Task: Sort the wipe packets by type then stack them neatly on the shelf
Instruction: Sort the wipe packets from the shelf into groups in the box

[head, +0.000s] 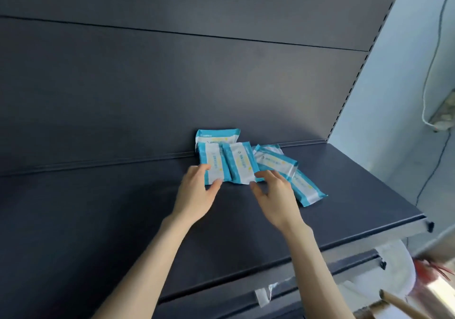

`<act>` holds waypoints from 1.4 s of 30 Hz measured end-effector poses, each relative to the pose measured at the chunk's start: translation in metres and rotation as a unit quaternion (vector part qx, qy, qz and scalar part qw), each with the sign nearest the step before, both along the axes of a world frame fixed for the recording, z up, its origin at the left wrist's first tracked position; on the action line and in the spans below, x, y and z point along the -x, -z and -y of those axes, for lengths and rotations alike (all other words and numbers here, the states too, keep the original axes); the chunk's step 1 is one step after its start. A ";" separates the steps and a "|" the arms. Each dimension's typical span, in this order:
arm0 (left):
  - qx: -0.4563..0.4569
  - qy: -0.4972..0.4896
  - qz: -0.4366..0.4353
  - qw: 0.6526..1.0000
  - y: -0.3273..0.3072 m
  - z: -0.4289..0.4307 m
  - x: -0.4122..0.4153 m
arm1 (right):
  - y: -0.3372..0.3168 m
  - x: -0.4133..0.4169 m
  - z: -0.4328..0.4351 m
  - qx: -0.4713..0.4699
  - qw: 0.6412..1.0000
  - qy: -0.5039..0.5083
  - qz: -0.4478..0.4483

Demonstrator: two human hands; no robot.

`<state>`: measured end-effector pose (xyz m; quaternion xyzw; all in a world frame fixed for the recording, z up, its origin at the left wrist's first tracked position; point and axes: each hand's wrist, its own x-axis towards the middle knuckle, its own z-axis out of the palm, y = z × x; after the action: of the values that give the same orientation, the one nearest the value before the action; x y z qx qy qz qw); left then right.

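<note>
Your left hand (197, 190) pinches the near left corner of the left-hand packet (212, 164), thumb at its front edge and fingers over its side. Your right hand (274, 191) is loosely curved at the near right corner of the neighbouring packet (240, 164). The thumb sits just below that corner and the fingers lie over the teal edge beyond, but you can't tell from here whether it has closed on anything. With a hand at each outer corner, you look set to square these two packets into one bundle or slide them together.

All the wipe packets sit right of centre in the frame, toward the back of the dark shelf (123, 220). A standing packet (218, 135) leans against the back panel (172, 84) just behind the pair, which keeps it out of the way. Two more lie askew to the right: a tilted packet (277, 162) and, below and right of it, an outer packet (309, 191) near your right wrist.

Every packet looks alike: a soft, flat pouch with teal borders, a white centre panel and small yellow print, too blurred to read. From this view you can't pick out a second type, so the sorting probably depends on the labels. The film looks slippery, so a stack may slide unless its edges are aligned.
</note>
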<state>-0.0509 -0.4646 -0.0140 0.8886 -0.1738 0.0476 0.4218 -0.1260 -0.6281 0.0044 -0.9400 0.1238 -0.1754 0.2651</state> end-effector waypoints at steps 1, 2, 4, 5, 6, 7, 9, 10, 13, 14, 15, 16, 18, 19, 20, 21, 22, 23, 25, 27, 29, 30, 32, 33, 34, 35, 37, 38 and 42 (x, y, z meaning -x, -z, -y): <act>0.003 -0.017 -0.017 1.000 0.001 0.006 -0.009 | 0.001 -0.013 0.004 -0.011 1.000 -0.003 -0.007; 0.008 -0.032 -0.040 0.999 0.002 0.012 -0.019 | 0.002 -0.025 0.008 -0.021 1.000 -0.004 -0.017; 0.030 -0.054 -0.081 0.995 0.004 0.022 -0.037 | 0.006 -0.048 0.015 -0.031 0.999 -0.004 -0.036; 0.046 -0.064 -0.092 0.993 0.005 0.027 -0.045 | 0.007 -0.059 0.018 -0.034 0.998 -0.001 -0.045; 0.063 -0.073 -0.100 0.990 0.007 0.031 -0.054 | 0.008 -0.068 0.019 -0.036 0.998 0.007 -0.056; 0.079 -0.082 -0.110 0.987 0.007 0.034 -0.061 | 0.010 -0.076 0.021 -0.030 0.997 0.019 -0.065; 0.103 -0.104 -0.130 0.981 0.007 0.037 -0.071 | 0.011 -0.089 0.021 -0.007 0.995 0.049 -0.082; 0.114 -0.111 -0.142 0.977 0.007 0.037 -0.075 | 0.012 -0.095 0.021 0.000 0.994 0.062 -0.087; 0.148 -0.076 -0.156 0.974 0.009 0.033 -0.084 | 0.011 -0.105 0.027 -0.081 0.992 0.067 -0.063; 0.147 -0.050 -0.146 0.977 0.007 0.031 -0.087 | 0.009 -0.106 0.032 -0.115 0.990 0.064 -0.042; 0.134 -0.024 -0.125 0.983 0.004 0.030 -0.090 | 0.007 -0.107 0.038 -0.128 0.989 0.069 -0.021; 0.094 -0.006 -0.086 0.992 0.001 0.029 -0.094 | 0.005 -0.106 0.045 -0.113 0.990 0.083 -0.007; -0.054 -0.006 0.037 0.998 -0.004 0.032 -0.105 | 0.002 -0.105 0.059 -0.039 0.991 0.128 -0.027; -0.115 -0.010 0.097 0.989 -0.006 0.034 -0.110 | 0.001 -0.104 0.063 -0.008 0.988 0.141 -0.055; -0.154 -0.008 0.142 0.978 -0.008 0.036 -0.115 | 0.002 -0.103 0.067 0.009 0.986 0.144 -0.081; -0.177 -0.001 0.172 0.969 -0.009 0.039 -0.118 | 0.002 -0.102 0.068 0.024 0.984 0.142 -0.103; -0.194 0.005 0.185 0.963 -0.010 0.041 -0.120 | 0.002 -0.101 0.068 0.045 0.982 0.139 -0.120; -0.208 0.012 0.183 0.961 -0.009 0.042 -0.122 | 0.003 -0.100 0.067 0.064 0.980 0.139 -0.129; -0.240 0.022 0.150 0.959 -0.010 0.044 -0.123 | 0.003 -0.098 0.065 0.083 0.979 0.140 -0.121; -0.254 0.017 0.145 0.956 -0.011 0.045 -0.123 | 0.002 -0.098 0.064 0.068 0.983 0.138 -0.105; -0.242 0.020 0.151 0.958 -0.015 0.047 -0.118 | -0.001 -0.100 0.063 0.041 0.984 0.138 -0.108; -0.238 0.024 0.149 0.959 -0.018 0.048 -0.114 | -0.003 -0.101 0.063 0.032 0.984 0.136 -0.112; -0.242 0.022 0.144 0.959 -0.024 0.049 -0.109 | -0.005 -0.102 0.063 0.023 0.986 0.129 -0.107; -0.249 0.017 0.146 0.957 -0.027 0.050 -0.107 | -0.005 -0.101 0.063 0.017 0.987 0.125 -0.097; -0.253 0.011 0.154 0.955 -0.028 0.049 -0.106 | -0.007 -0.099 0.062 0.009 0.989 0.120 -0.082; -0.248 0.004 0.160 0.955 -0.028 0.048 -0.105 | -0.008 -0.096 0.061 -0.004 0.991 0.116 -0.064; -0.180 -0.014 0.148 0.972 -0.030 0.044 -0.102 | -0.015 -0.087 0.060 -0.064 0.992 0.109 -0.011; -0.117 -0.025 0.126 0.985 -0.032 0.042 -0.099 | -0.019 -0.082 0.059 -0.113 0.988 0.103 0.020; 0.194 -0.034 -0.031 0.980 -0.051 0.031 -0.065 | -0.037 -0.050 0.046 -0.357 0.923 0.028 0.140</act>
<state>0.0137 -0.4952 0.0372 0.7962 -0.1176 0.0677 0.5896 -0.0757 -0.6740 0.0418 -0.7450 0.1663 -0.2565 0.5929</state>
